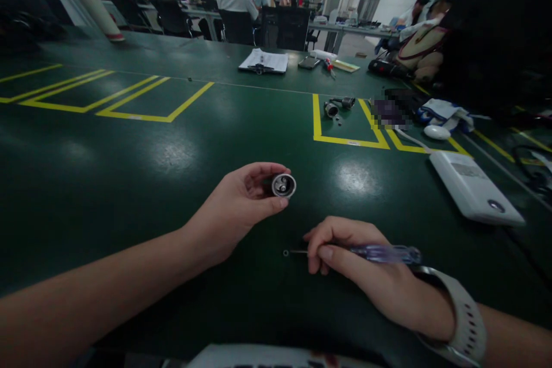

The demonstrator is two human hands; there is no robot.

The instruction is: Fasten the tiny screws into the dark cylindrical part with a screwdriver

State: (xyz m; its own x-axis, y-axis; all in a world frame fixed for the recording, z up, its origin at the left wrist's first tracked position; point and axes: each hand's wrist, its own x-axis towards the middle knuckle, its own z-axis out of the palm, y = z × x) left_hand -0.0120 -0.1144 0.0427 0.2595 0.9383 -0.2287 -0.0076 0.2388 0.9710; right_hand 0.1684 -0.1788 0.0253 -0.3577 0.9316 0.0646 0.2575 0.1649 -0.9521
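My left hand (248, 195) is closed around a round metal cylinder part (283, 185), its open end turned toward me. Inside that end small metal pieces show. My right hand (345, 247) grips a screwdriver (383, 253) with a clear purplish handle, lying almost level just above the green table. At the tip of its thin shaft sits a tiny ring-like piece (285, 253), perhaps a small nut or screw. The screwdriver tip is below and apart from the cylinder part.
Two dark metal parts (331, 109) and tiny pieces lie inside a yellow-taped box (351, 142). A white device (474, 187) with a cable is at right. Farther back are a clipboard (263, 61), a phone (309, 62) and a red-handled tool (330, 68). People sit in the background.
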